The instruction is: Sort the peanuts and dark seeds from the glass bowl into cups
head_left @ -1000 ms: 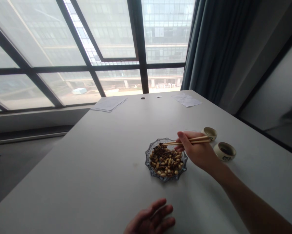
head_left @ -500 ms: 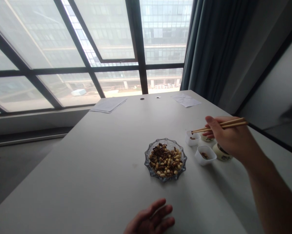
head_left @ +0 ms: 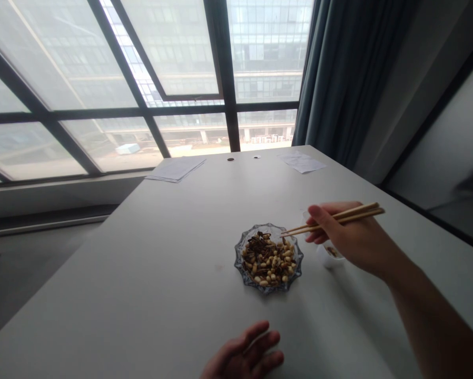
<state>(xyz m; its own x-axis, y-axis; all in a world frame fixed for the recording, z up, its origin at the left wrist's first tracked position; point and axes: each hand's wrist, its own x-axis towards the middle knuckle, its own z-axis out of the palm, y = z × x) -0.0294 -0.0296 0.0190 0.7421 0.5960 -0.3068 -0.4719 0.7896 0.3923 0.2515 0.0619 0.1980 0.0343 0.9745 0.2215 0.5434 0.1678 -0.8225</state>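
A pair of wooden chopsticks (head_left: 349, 215) is gripped in my right hand (head_left: 341, 231), with the tips over the right rim of a scalloped glass bowl (head_left: 240, 271). Nothing can be made out between the tips. Peanuts (head_left: 278, 263) and dark brown, dried strips (head_left: 260, 243) lie mixed in the bowl. Below my right hand stands a small white plastic cup (head_left: 328, 259) with some brown bits inside; another white cup (head_left: 305, 217) is mostly covered by the fingers. My left hand (head_left: 246, 352) rests near the front of the table, fingers spread, holding nothing.
The white table (head_left: 161, 263) reaches to a large window. Sheets of paper (head_left: 175, 169) lie at its far left, another paper (head_left: 303, 162) at its far right. Two round cable holes sit between them. A dark curtain (head_left: 331, 79) hangs at the right.
My right hand has moved left with the chopsticks, from over the white cups to the bowl's rim. It now hides the jars seen earlier. My left hand stays where it was.
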